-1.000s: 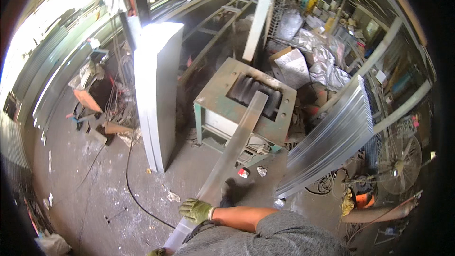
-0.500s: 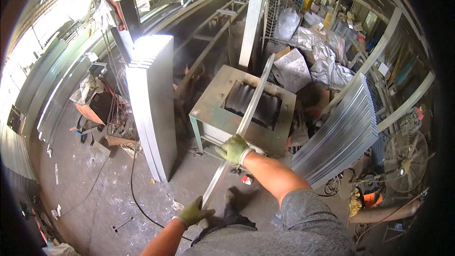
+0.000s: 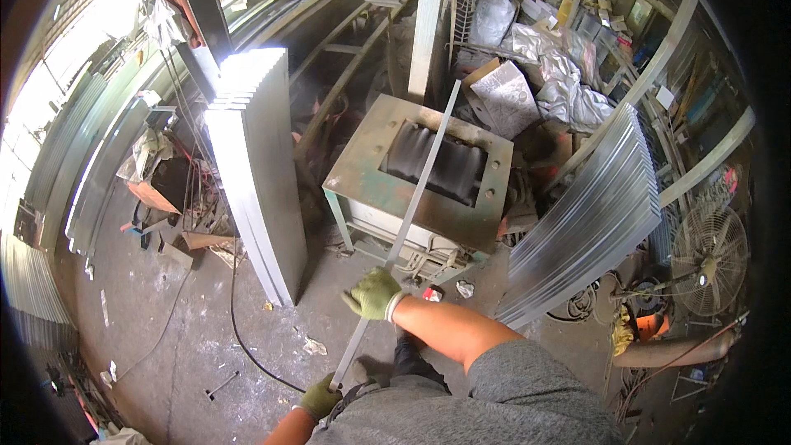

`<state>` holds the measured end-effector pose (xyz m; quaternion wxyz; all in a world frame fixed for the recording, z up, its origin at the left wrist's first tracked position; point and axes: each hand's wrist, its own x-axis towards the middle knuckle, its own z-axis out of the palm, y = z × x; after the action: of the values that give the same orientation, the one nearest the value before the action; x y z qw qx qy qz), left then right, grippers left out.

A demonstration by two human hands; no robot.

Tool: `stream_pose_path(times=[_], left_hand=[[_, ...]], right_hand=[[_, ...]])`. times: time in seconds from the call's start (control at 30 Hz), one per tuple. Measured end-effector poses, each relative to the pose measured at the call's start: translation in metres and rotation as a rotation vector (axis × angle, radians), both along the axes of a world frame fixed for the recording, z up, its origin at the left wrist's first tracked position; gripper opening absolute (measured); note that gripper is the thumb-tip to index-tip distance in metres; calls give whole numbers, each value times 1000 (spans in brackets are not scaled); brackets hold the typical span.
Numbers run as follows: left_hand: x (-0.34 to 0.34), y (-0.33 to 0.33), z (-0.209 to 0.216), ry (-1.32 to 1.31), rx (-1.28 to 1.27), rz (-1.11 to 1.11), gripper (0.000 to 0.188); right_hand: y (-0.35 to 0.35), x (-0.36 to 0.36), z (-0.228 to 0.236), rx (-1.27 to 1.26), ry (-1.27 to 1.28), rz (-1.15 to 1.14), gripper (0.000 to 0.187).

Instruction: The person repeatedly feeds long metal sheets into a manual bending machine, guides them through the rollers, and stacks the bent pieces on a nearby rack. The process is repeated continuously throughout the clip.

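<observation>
A long, narrow metal strip slants from my body up and away to the right, its far end over the machine. My right hand, in an olive-green glove, is closed around the strip partway along. Down by my waist, my left hand, gloved the same way, grips its near end. Beneath the far part of the strip stands a boxy metal machine table with a dark, ridged roller in its top opening. Glove fabric hides part of the strip at each grip.
A tall stack of bright metal profiles stands left of the machine. Another stack leans against a rail at the right. A fan is at far right. A black cable curves across the floor.
The strip has come back toward me and turned, now showing a narrower face. My right hand moved left and nearer; my left hand moved down toward my waist and closed around the near end.
</observation>
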<state>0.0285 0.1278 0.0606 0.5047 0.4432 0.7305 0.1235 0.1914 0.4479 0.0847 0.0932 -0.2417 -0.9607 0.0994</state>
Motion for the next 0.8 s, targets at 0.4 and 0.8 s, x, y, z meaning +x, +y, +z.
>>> stream_pose_path(times=[0.4,0.8], left_hand=[[-69,-198,-104,-171,34,-3,61],[-137,-312,-119,-151,-284,286,87]], right_hand=[[-166,-49,-34,-173,-146,123,48],[-240,-92,-78,-288,97,593,39]])
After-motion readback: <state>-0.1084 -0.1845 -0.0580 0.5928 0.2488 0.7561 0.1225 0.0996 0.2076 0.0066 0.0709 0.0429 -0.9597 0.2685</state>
